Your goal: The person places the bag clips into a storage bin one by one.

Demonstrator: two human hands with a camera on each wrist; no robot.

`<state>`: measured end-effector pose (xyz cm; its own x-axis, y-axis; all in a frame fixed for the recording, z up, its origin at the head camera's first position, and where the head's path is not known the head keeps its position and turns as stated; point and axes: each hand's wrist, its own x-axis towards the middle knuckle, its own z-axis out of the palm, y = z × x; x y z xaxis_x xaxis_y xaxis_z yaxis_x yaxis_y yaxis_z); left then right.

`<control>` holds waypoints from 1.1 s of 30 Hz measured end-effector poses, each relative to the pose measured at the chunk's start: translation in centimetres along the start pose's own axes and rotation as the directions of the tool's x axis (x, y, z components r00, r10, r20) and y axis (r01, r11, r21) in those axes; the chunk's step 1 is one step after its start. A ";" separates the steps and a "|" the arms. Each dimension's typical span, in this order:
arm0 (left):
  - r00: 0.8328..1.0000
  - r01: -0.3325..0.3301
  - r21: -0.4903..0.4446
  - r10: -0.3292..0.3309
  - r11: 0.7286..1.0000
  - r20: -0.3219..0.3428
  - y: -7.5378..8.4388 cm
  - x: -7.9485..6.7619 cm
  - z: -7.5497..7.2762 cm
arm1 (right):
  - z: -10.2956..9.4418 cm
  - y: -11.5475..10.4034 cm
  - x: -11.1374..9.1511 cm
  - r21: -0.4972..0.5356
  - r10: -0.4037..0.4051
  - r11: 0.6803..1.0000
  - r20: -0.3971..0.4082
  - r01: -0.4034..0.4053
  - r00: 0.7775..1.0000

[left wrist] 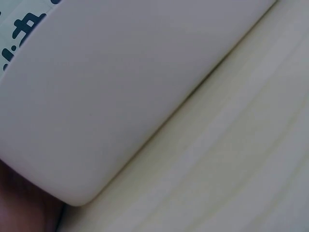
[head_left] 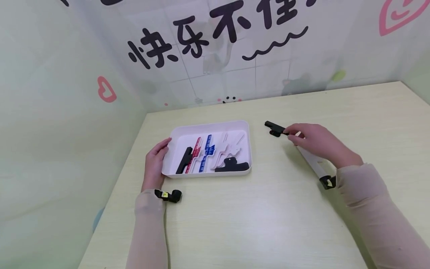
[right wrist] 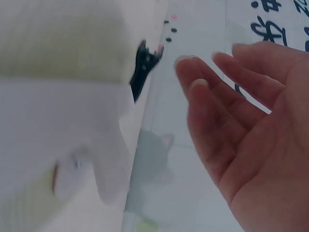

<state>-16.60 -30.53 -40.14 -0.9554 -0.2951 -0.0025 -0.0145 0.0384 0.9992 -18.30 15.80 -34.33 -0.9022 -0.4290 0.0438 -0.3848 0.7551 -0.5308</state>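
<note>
On the table, a white tray holds several clips: a black one on the left, a red-and-clear one, a blue-and-clear one, whitish clear ones, and a black clip at the front right. My left hand touches the tray's left side with thumb and fingers; the left wrist view shows mostly the tray's outer wall. My right hand is by another black clip right of the tray. In the right wrist view, nothing lies between its loosely bent fingers.
A long white flat piece lies under my right hand, partly hidden; its kind is unclear. A printed curtain hangs behind the table's back edge, and another side sheet runs along the left. Wooden tabletop stretches toward me.
</note>
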 end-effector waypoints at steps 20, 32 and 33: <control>0.999 0.035 -0.018 -0.035 0.999 0.001 -0.1 0.0 -0.1 | -2.5 4.1 -1.4 0.052 0.162 0.983 0.212 -0.177 0.964; 0.999 0.034 -0.001 -0.034 0.999 -0.003 0.0 0.0 0.1 | -1.3 5.6 -0.9 0.098 0.165 0.974 0.313 -0.205 0.935; 0.999 0.033 -0.001 -0.033 0.999 -0.001 0.0 0.0 0.1 | -1.3 5.7 -0.9 0.106 0.162 0.973 0.324 -0.206 0.932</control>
<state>-16.62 -30.41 -40.12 -0.9543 -0.2969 -0.0350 -0.0452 0.0276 0.9986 -19.88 21.12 -36.32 -0.8404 -0.4379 -0.3193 -0.1675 0.7702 -0.6155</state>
